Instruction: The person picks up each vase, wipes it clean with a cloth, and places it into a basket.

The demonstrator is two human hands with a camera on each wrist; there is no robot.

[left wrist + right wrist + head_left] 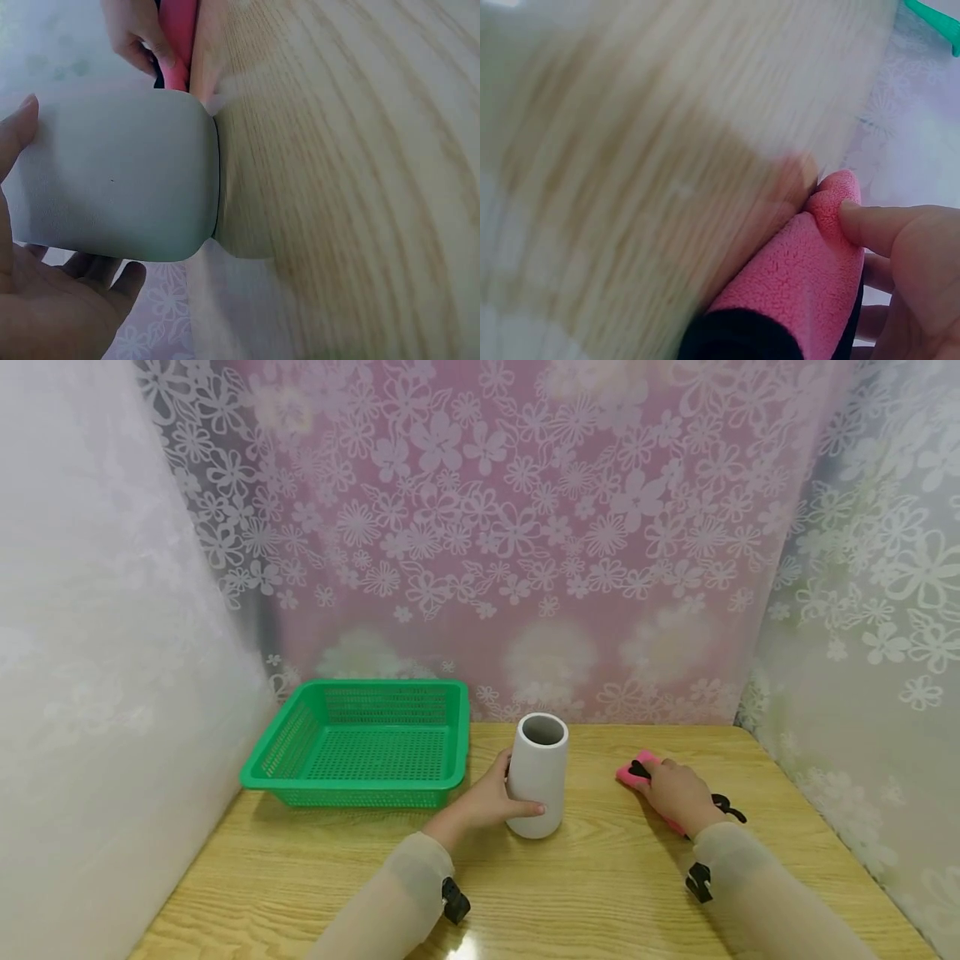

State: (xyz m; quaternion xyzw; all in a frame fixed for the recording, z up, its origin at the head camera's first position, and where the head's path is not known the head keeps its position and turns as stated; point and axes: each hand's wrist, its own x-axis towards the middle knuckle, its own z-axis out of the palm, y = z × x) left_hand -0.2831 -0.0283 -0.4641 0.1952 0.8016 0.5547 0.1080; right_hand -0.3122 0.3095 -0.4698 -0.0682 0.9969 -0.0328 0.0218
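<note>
A white vase-like cylinder (542, 781) stands upright on the wooden table, its round mouth facing up. My left hand (483, 797) holds it from the left, thumb across the near side and fingers behind, partly hidden. In the left wrist view, the thumb and fingers lie on opposite sides of the vase. Farther right, my right hand (681, 793) grips a pink fleecy cloth item (787, 270) with black parts, low at the tabletop. The right wrist view has the thumb pressed on the pink pile, with fingers on the other side. A black loop (731, 810) sticks out beyond that wrist.
A green plastic basket (352, 783) with perforated walls sits at the left rear of the table (555, 893), left of the vase. Flower-patterned curtains (487, 527) close off the back and right sides, and a pale sheet (97, 652) hangs on the left.
</note>
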